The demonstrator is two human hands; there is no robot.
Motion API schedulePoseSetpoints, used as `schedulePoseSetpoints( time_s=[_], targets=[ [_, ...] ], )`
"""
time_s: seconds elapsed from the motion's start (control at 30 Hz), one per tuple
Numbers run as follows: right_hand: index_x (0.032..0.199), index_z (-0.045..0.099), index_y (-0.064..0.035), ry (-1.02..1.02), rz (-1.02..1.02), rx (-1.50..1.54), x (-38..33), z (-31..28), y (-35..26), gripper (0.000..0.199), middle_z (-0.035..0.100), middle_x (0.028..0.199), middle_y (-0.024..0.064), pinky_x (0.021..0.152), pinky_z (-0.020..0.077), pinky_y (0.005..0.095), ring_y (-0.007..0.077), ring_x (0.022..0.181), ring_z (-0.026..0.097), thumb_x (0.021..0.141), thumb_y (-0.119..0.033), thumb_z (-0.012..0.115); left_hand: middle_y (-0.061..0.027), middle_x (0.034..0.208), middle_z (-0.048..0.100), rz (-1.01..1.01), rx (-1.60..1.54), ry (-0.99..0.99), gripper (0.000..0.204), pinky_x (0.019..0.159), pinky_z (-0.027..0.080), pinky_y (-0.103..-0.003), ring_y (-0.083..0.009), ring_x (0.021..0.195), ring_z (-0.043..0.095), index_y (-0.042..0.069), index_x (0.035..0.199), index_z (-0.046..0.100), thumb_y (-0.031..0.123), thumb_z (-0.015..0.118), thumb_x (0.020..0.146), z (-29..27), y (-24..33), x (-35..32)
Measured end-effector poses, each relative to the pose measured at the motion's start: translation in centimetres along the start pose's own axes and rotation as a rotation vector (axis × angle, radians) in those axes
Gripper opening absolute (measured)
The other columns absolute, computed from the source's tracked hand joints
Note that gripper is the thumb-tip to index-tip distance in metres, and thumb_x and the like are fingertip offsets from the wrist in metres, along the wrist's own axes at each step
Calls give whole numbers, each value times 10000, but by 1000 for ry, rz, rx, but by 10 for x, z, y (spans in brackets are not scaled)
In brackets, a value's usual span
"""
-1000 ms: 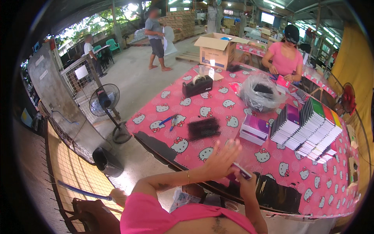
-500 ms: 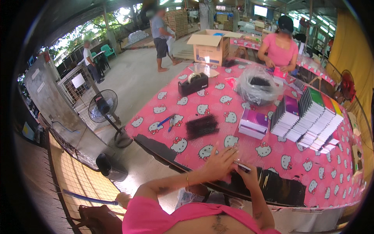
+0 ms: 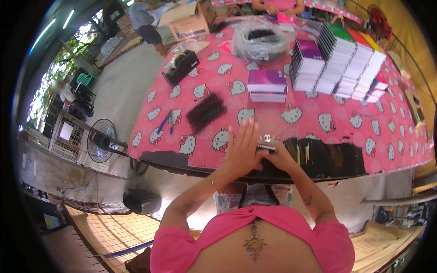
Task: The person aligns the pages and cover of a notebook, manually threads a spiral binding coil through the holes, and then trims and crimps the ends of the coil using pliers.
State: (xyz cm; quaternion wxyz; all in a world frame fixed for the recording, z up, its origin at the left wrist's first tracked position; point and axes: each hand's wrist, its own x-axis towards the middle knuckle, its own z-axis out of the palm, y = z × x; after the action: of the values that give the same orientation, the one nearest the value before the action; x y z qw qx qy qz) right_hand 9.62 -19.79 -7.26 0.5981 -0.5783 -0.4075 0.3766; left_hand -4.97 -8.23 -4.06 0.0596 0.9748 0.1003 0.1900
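Near the front edge of the table, my right hand (image 3: 281, 159) is closed round a small spiral notebook (image 3: 266, 146). The notebook's pale page edge and dark cover edge show; the rest is hidden by my hands. Right beside it, my left hand (image 3: 243, 148) has its fingers stretched out and pointing away from me, its palm side against or close to the notebook. Beyond my hands lies a bundle of black binding coils (image 3: 206, 112). A short stack of purple notebooks (image 3: 267, 81) stands farther back, slightly to the right.
Tall stacks of spiral notebooks (image 3: 337, 59) fill the right back. A clear plastic bag (image 3: 261, 43) with black contents, a tape dispenser (image 3: 182, 68), a blue pen (image 3: 162, 124) and a cardboard box (image 3: 189, 22) stand or lie around. Across the table, a co-worker's hands (image 3: 277, 11) hold something pink.
My view has tilted and turned, so the table sits higher in the picture. My left hand's fingers are now straighter and point forward; the notebook stays in my right hand.
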Motion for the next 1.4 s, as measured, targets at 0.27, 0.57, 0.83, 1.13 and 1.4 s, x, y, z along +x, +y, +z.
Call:
schedulePoseSetpoints(
  time_s=[0.27, 0.57, 0.83, 1.13, 1.4],
  targets=[
    [1219, 670, -34, -19, -151, -153, 2, -2, 11, 371, 722, 896, 149, 786, 528, 320, 103, 799, 627, 848, -29, 674, -268, 1581, 270, 57, 15, -84, 908, 1126, 95, -704, -419, 1484, 235, -53, 1500, 306, 627, 478, 923, -3, 7, 8],
    [1126, 671, -4, -52, -86, -118, -1, 0, 5, 279, 707, 849, 131, 752, 523, 322, 89, 799, 597, 849, -20, 652, -227, 1606, 258, 101, 18, -58, 859, 1156, 2, -660, -380, 1512, 198, -24, 1515, 316, 617, 436, 956, 12, 10, -11],
    [1174, 670, 0, -18, -57, -312, -9, -8, -31, 343, 728, 1006, 132, 848, 517, 316, 170, 907, 668, 842, -66, 721, -78, 1225, 652, 94, -130, 96, 370, 1169, 96, -642, -238, 1258, 563, 101, 1229, 639, 342, 625, 948, -14, -1, 14],
    [1053, 733, -16, -54, -142, -438, -20, -46, -76, 175, 729, 946, 79, 803, 509, 285, 140, 874, 662, 883, -52, 711, 1, 975, 672, 178, -246, 214, 213, 1179, 184, -594, -194, 1003, 649, 137, 1033, 678, 266, 722, 870, -19, -4, 25],
    [996, 708, -18, -174, -84, -548, -9, -53, -76, 139, 703, 869, 81, 673, 487, 301, 166, 734, 636, 871, -77, 730, 6, 928, 659, 198, -175, 114, 193, 1132, 273, -567, -193, 953, 637, 128, 991, 664, 296, 681, 897, -17, -12, 25]
  ],
)
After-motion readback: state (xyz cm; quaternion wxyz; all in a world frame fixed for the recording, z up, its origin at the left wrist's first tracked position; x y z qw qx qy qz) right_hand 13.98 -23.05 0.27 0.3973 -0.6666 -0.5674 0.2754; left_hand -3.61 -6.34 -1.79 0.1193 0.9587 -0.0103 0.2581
